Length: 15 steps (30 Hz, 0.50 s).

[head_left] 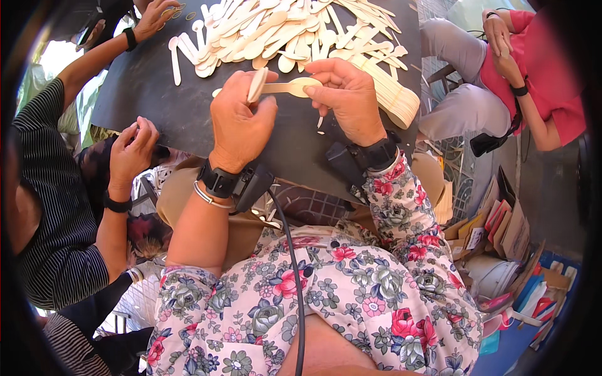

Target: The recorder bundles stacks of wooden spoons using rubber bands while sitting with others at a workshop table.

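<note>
My left hand (241, 122) is closed around a few wooden spoons (256, 86), their pale bowls standing up past the thumb. With thumb and fingers my right hand (348, 97) pinches the bowl of a single wooden spoon (298, 86). That spoon lies nearly level between the two hands, and its handle runs behind the left fingers. Just beyond both hands spreads a big loose pile of wooden spoons (276, 34) on the dark table (182, 113). Beside my right hand, a long row of neatly nested wooden spoons (392, 97) rests near the table's right edge.
At the left, a person in a striped shirt (56, 244) reaches over the table near some rubber bands (182, 12). Another person in a pink top (533, 75) sits at the right. Cardboard pieces (501, 219) and a blue crate (520, 338) stand at lower right. A black cable (293, 263) hangs over my front.
</note>
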Available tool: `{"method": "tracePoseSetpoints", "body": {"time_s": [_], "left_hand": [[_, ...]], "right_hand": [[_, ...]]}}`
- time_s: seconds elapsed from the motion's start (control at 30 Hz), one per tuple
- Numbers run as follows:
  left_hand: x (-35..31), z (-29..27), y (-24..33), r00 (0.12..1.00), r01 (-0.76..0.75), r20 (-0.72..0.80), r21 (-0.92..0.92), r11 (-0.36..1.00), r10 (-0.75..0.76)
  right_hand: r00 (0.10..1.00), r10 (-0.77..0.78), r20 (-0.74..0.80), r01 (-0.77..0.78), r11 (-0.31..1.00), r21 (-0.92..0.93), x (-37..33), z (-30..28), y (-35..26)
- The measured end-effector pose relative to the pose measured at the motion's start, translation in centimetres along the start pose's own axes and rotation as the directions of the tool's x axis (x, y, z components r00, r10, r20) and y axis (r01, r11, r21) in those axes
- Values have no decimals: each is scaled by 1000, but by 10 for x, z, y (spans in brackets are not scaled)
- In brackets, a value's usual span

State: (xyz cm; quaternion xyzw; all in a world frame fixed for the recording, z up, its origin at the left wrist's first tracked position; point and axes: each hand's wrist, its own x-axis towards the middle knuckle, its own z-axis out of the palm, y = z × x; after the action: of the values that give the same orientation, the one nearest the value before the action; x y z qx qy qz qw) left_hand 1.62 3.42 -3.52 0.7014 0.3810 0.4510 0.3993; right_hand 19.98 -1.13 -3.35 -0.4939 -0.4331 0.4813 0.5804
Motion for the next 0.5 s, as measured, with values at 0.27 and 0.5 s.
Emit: {"method": "tracePoseSetpoints", "body": {"time_s": [0.27,0.5], "left_hand": [[-1,2,0,977,-192,141,288,938,157],[1,-8,5,954,201,229,-11,980,-193]], "right_hand": [[994,-102,31,99,992,84,-3,0,-2],[969,-228,101,219,972,86,-4,1,-2]]}}
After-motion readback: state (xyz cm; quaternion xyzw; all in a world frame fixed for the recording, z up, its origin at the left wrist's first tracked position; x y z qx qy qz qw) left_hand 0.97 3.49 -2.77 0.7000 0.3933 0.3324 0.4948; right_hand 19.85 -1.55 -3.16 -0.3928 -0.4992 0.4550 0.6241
